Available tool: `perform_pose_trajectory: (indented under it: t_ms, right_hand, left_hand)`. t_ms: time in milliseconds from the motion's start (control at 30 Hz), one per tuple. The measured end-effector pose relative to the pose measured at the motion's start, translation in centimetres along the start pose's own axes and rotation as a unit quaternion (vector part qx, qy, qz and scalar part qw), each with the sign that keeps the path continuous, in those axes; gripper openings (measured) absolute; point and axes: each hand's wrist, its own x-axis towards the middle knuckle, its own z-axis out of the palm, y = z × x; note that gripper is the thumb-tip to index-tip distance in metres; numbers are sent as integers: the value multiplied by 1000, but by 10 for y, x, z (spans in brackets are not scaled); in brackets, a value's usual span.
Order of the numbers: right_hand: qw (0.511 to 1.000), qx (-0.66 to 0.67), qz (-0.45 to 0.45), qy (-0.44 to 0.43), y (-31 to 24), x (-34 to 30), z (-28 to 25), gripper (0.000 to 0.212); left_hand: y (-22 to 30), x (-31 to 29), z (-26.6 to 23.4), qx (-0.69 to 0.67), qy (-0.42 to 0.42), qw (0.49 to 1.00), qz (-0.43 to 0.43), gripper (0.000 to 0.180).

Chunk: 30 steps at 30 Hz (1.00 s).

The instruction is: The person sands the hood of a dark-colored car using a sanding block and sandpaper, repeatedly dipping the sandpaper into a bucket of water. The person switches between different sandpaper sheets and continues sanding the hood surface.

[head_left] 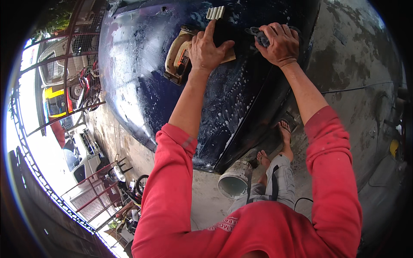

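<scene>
A dark blue car body panel [146,94], wet and streaked with white suds, fills the space in front of me. My left hand [207,50] is over it, index finger stretched out and thumb spread. That fingertip reaches the edge of a small white ribbed block [216,13]. A worn tan tool with a curved handle, perhaps a sanding block [175,56], lies just left of this hand. From under the thumb side shows a flat tan piece [230,56]; whether the two join is hidden. My right hand [280,42] grips a dark grey wet cloth [261,38] against the panel.
A bucket [234,182] of cloudy water stands on the concrete floor [352,81] by my feet. A thin cable [359,88] crosses the floor at right. Beyond the red metal fence [66,56] at left are parked vehicles. Motorbikes [137,185] stand at lower left.
</scene>
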Motion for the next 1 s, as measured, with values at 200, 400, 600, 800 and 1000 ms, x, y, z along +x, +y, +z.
perform_pose_trajectory:
  t_ms: [200, 400, 600, 800, 1000]
  right_hand:
    - [1000, 0, -13, 18, -2, 6, -3, 39]
    - [987, 107, -42, -114, -81, -7, -19, 42]
    - [905, 347, -131, -210, -219, -39, -71, 81]
    - [589, 617, 234, -467, -235, -84, -146, 59]
    - [354, 642, 557, -390, -200, -109, -138, 47]
  left_hand:
    - [-25, -87, -46, -423, 53, 883, -195, 91]
    - [-20, -292, -33, -785, 174, 414, -426, 50]
    - [1, -329, -11, -717, 306, 396, -486, 45]
    - [20, -304, -25, -541, 266, 695, -392, 92]
    - [59, -306, -17, -348, 167, 876, -288, 108]
